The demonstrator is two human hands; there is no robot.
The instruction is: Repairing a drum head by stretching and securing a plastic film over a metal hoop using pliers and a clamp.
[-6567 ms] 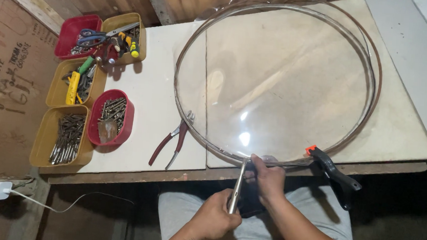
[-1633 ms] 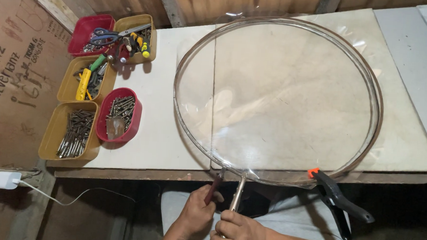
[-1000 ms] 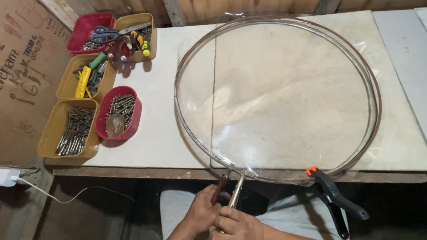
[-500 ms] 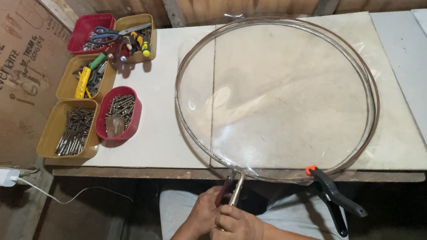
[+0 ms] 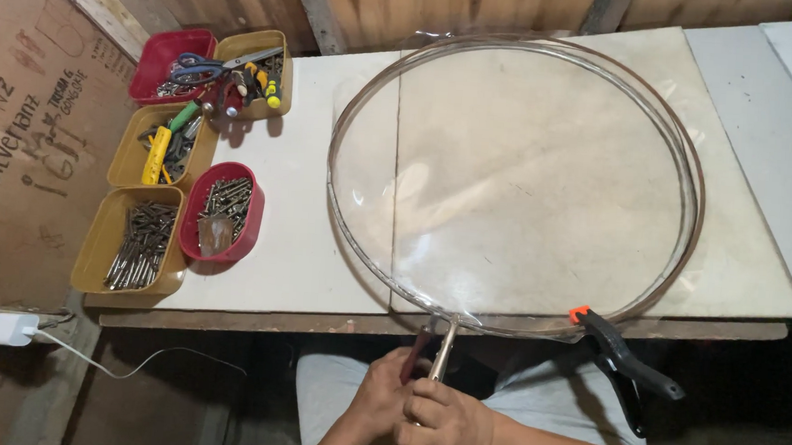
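- Far left: cardboard sheet (image 5: 25, 145) with handwriting, leaning beside the table; white plug (image 5: 10, 328) and cable low on the wall below it.
- Five small trays clustered on the table's left end, well apart from the hoop.
- Back row: red tray (image 5: 164, 52) and yellow tray (image 5: 260, 54), with scissors (image 5: 206, 64) laid across both, plus small tools with yellow and red handles.
- Middle: yellow tray (image 5: 134, 156) holding a yellow-handled tool and a green one among dark bits.
- Front left: yellow tray (image 5: 92, 250) full of dark metal nails or screws.
- Just beside it: red tray (image 5: 250, 218) with more of the same metal pieces.
- Pale table (image 5: 294, 244) with bare wooden front edge; wooden plank wall behind.
- Large clear round hoop (image 5: 698, 204) flat on the table, near rim overhanging the front edge.
- Left hand (image 5: 376, 400) closed around red-handled pliers (image 5: 417, 354) at the hoop's near rim.
- Right hand (image 5: 443, 427) clenched on a metal rod (image 5: 443, 349) rising to that rim.
- Black clamp (image 5: 625, 365) with orange tip, gripping hoop and table edge to the right.
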